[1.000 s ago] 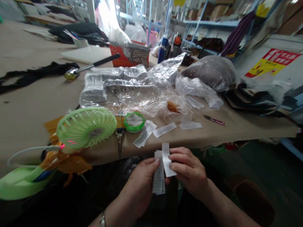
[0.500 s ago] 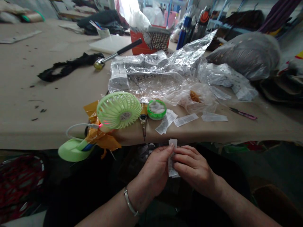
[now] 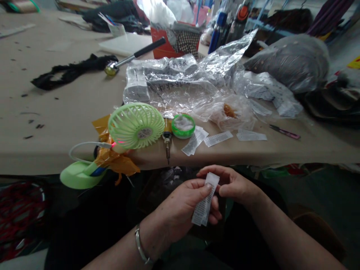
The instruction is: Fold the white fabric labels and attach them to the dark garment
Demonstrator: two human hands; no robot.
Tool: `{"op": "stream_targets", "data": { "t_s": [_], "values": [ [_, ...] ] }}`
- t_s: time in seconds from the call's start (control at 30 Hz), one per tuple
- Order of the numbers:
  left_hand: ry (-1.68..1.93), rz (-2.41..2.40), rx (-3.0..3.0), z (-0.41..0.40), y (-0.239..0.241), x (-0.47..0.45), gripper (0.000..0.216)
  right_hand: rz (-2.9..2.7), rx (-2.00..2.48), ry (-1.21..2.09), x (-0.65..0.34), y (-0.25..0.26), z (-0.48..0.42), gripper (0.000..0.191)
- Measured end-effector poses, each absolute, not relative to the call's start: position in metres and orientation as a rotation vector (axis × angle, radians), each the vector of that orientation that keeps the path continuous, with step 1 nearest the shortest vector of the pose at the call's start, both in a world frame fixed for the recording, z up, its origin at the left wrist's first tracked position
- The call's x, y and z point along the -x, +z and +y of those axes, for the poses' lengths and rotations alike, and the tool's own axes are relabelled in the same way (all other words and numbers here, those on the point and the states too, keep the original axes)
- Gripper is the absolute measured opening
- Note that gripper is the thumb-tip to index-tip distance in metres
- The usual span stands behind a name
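My left hand (image 3: 188, 204) is closed on a small stack of white printed labels (image 3: 204, 204), thumb pressed on their face and fingertips showing behind. The strips lie slanted, with slightly uneven lower ends. Close by on the right, my right hand (image 3: 234, 185) has its thumb and index finger apart, curved around the labels' upper end; whether it touches them I cannot tell. Its other fingers are mostly hidden. On the table edge ahead lie more loose labels (image 3: 218, 139), beside a round green tub (image 3: 183, 126) with white wadding.
A green fan (image 3: 137, 127) and a soldering-iron-like tool (image 3: 167, 144) sit at the table's front edge. Clear plastic bags (image 3: 182, 93) spread behind them. Pink-handled thread snips (image 3: 285, 132) lie right. A black-handled hammer-like tool (image 3: 135, 56) rests farther back.
The labels have tilted to the right at the top, and my left hand now holds them alone. My right hand has come off their face, its thumb and index finger parting. The view has shifted slightly.
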State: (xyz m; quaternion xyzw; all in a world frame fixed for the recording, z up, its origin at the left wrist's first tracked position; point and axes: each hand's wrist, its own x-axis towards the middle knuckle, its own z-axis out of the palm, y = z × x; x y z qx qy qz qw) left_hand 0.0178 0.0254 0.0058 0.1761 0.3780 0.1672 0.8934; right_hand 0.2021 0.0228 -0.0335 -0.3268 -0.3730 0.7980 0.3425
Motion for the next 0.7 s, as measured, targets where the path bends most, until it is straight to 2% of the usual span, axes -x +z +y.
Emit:
{"op": "stream_targets", "data": {
  "t_s": [0.23, 0.3, 0.4, 0.47, 0.6, 0.7],
  "values": [
    [0.249, 0.786, -0.405, 0.02, 0.004, -0.019, 0.034, -0.908, 0.641, 2.205, -0.194, -0.043, 0.031, 0.025],
    [0.248, 0.797, -0.417, 0.02, 0.004, -0.018, 0.035, -0.923, 0.651, 2.199, -0.193, -0.041, 0.031, 0.024],
    [0.285, 0.808, -0.426, 0.02, 0.005, -0.016, 0.034, -1.048, 0.763, 2.097, -0.193, -0.035, 0.029, 0.035],
    [0.337, 0.813, -0.411, 0.021, 0.005, -0.015, 0.031, -1.214, 0.936, 1.862, -0.193, -0.029, 0.025, 0.039],
    [0.399, 0.824, -0.403, 0.022, 0.001, -0.012, 0.026, -1.699, 1.219, 1.119, -0.19, -0.018, 0.015, 0.038],
    [0.412, 0.851, -0.407, 0.022, -0.001, -0.011, 0.023, -1.922, 1.262, 0.804, -0.187, -0.015, 0.011, 0.036]
  ]
}}
